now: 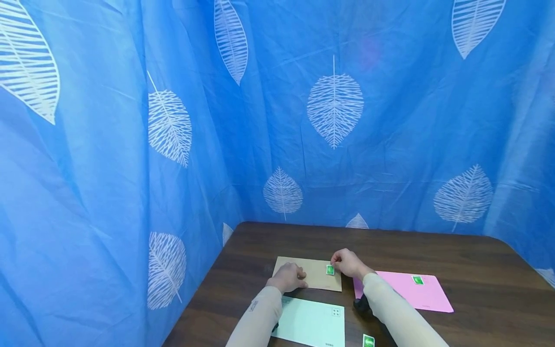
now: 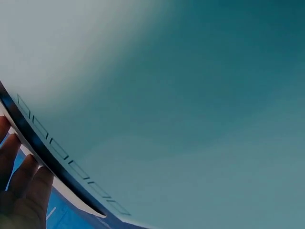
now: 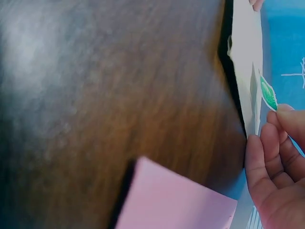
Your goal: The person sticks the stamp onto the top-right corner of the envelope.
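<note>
Green stamp (image 1: 330, 270), pinched between the thumb and forefinger of the right hand (image 1: 348, 263); the stamp lies just to the left of these fingers and slightly nearer the wearer, over the right-hand end of a tan envelope (image 1: 312, 277). In the right wrist view the stamp is seen almost edge-on, one corner in the grip of the fingertips, and the remaining fingers are bent beside the envelope's edge; whether the stamp's far side touches the paper cannot be told. The left hand (image 1: 288, 277) rests on the opposite end of the tan envelope, its fingers loosely bent and clamped on nothing, the thumb apart from them. Nearer the wearer than the left fingers, and partly under the left sleeve (image 1: 257, 313), lies a mint envelope (image 1: 314, 320) bearing a small printed square at one corner; a row of printed boxes along its edge shows near the fingers in the left wrist view. To the right of the right fingers, partly beneath the right sleeve (image 1: 396, 308), lies a pink envelope (image 1: 427, 296) carrying a second stamp (image 1: 417, 280). A third stamp (image 1: 368, 341) sits well nearer the wearer than either set of fingers, on the dark wooden worktop (image 1: 260, 236). Beyond the fingers hangs a blue curtain (image 1: 277, 120) with white leaf figures.
</note>
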Motion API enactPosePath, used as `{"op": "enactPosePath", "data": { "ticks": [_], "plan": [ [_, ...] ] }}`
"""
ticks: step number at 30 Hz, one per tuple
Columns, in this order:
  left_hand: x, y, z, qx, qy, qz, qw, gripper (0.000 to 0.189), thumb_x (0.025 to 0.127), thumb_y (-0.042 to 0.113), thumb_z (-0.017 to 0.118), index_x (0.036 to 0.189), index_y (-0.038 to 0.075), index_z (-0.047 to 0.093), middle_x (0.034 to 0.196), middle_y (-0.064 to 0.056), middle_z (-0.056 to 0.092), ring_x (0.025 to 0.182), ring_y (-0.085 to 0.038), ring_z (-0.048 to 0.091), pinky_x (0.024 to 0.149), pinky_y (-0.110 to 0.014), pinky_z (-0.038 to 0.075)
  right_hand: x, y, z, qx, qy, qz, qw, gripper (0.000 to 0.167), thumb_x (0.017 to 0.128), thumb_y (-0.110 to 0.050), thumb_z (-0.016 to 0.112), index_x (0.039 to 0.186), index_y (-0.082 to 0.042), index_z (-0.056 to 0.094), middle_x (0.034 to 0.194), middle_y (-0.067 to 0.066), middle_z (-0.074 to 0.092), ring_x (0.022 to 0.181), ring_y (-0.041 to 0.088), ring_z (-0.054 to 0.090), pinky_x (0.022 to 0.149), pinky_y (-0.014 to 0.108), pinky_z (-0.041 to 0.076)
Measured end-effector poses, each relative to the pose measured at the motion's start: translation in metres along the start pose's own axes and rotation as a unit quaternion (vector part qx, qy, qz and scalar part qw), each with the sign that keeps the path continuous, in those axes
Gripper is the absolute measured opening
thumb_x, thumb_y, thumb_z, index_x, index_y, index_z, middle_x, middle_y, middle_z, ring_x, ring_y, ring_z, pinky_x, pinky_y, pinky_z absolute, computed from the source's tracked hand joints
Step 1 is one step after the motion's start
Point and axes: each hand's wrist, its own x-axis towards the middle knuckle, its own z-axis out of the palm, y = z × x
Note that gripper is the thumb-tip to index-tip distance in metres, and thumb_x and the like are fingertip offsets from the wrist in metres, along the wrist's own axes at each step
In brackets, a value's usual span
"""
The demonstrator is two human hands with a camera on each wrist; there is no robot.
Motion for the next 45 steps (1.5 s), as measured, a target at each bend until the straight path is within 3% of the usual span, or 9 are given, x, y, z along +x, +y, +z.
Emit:
{"op": "enactPosePath", "data": {
  "ticks": [29, 45],
  "plan": [
    [-0.002, -0.001, 0.003, -0.028, -0.004, -0.007, 0.9996, 0.039, 0.084, 0.028, 0.081, 0.120, 0.015, 0.074, 0.136, -0.005, 0.066, 0.130, -0.025, 0.059, 0.108, -0.046, 0.048, 0.005, -0.001, 0.011, -0.025, 0.044, 0.005, 0.9987, 0.014, 0.091, 0.004, 0.064, 0.082, -0.004, 0.072, 0.081, 0.004, 0.066, 0.076, 0.018, 0.056, 0.075, 0.037, 0.055],
    [0.001, -0.001, 0.002, -0.010, -0.005, 0.009, 0.9999, 0.039, 0.084, 0.028, 0.081, 0.120, 0.014, 0.075, 0.133, -0.006, 0.068, 0.125, -0.023, 0.061, 0.106, -0.043, 0.050, 0.006, -0.002, 0.012, -0.028, 0.053, 0.011, 0.9982, 0.013, 0.090, 0.004, 0.064, 0.083, -0.003, 0.072, 0.084, 0.006, 0.068, 0.079, 0.019, 0.057, 0.080, 0.042, 0.057]
  ]
}}
